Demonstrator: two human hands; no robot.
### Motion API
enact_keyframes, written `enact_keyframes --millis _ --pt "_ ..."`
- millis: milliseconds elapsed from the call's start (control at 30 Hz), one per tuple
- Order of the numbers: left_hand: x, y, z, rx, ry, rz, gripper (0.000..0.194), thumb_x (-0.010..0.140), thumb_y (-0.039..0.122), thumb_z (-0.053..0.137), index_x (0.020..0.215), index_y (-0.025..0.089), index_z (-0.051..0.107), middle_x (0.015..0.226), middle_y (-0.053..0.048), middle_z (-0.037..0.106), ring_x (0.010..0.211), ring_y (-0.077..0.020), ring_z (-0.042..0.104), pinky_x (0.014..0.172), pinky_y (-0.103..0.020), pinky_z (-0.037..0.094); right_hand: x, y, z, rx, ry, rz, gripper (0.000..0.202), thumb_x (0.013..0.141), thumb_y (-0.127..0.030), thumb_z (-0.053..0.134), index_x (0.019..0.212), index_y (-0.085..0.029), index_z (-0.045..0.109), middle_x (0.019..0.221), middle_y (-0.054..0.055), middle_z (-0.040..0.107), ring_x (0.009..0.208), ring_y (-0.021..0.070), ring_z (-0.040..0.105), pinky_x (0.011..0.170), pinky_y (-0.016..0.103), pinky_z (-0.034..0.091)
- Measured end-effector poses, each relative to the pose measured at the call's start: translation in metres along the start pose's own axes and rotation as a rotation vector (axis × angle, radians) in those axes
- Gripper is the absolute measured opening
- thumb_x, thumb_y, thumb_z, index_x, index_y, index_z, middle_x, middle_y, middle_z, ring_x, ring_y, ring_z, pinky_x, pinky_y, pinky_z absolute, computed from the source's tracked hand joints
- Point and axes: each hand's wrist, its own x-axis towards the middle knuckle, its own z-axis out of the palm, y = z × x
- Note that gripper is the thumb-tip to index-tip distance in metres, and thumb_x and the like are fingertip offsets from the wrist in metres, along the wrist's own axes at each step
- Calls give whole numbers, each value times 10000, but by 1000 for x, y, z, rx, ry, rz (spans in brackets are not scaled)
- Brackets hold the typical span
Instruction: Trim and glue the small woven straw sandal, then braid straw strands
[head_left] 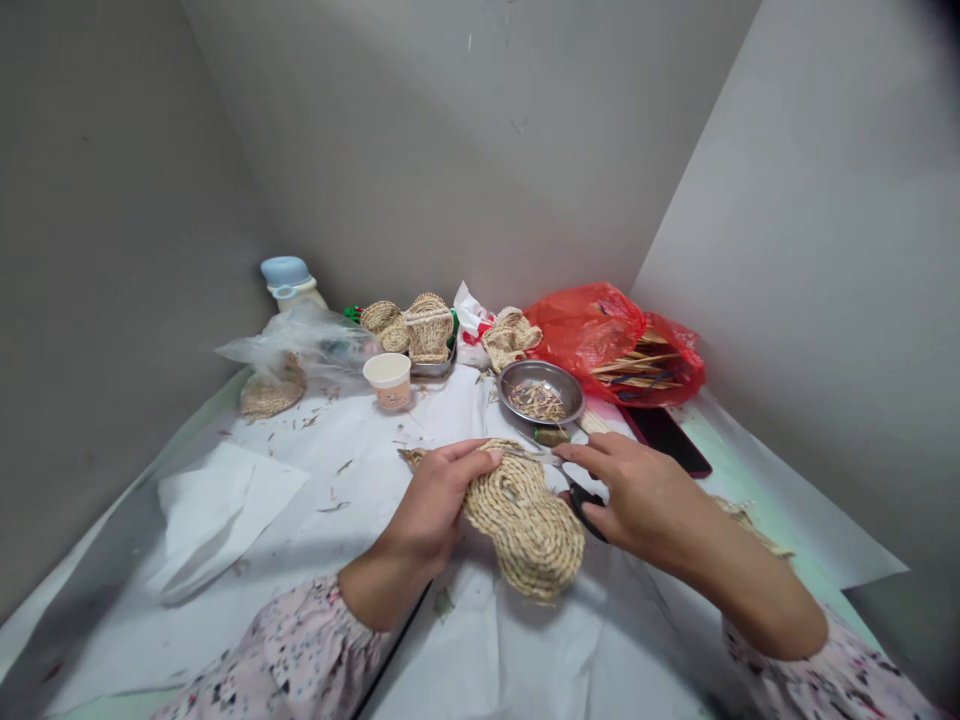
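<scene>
A gourd-shaped piece of coiled straw braid is gripped at its upper left edge by my left hand, thumb on top. My right hand is closed on a pair of scissors with black handles. Their metal blades lie along the upper edge of the woven piece, near my left thumb. A pointed straw end sticks out to the left beyond my left hand. Just past the scissors lies a spool of green thread.
A metal bowl of straw clippings sits ahead, with a red plastic bag of straw strips and a dark phone to its right. A paper cup, woven pieces, a clear bag and a blue-capped bottle stand further left.
</scene>
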Motion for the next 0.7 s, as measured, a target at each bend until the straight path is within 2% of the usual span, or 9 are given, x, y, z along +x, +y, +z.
enact_keyframes --millis 133,367,567,700 --pt "2 1 -1 -10 22 22 225 717 211 686 906 110 754 813 -93 737 695 -174 668 648 -249 493 -3 7 -4 -5 3 55 363 814 -266 615 1176 -256 646 851 43 650 731 204 615 648 318 450" --pt "4 -1 -5 -21 12 42 243 724 205 678 933 103 748 860 -105 746 734 -190 680 678 -259 500 -2 10 -4 28 26 -1 311 819 -288 632 1126 -260 671 770 21 658 644 168 604 593 281 426" --pt "7 3 -9 -70 48 80 275 698 199 704 953 101 736 869 -104 751 748 -201 690 713 -282 514 -4 16 -7 26 109 28 303 830 -340 632 1119 -262 683 832 38 696 659 181 633 594 293 457" --pt "5 16 -10 -102 96 154 303 679 176 720 973 101 719 816 -77 745 711 -186 687 657 -250 512 -6 13 -13 51 174 100 326 834 -355 639 1137 -239 672 941 62 715 784 215 668 656 313 495"
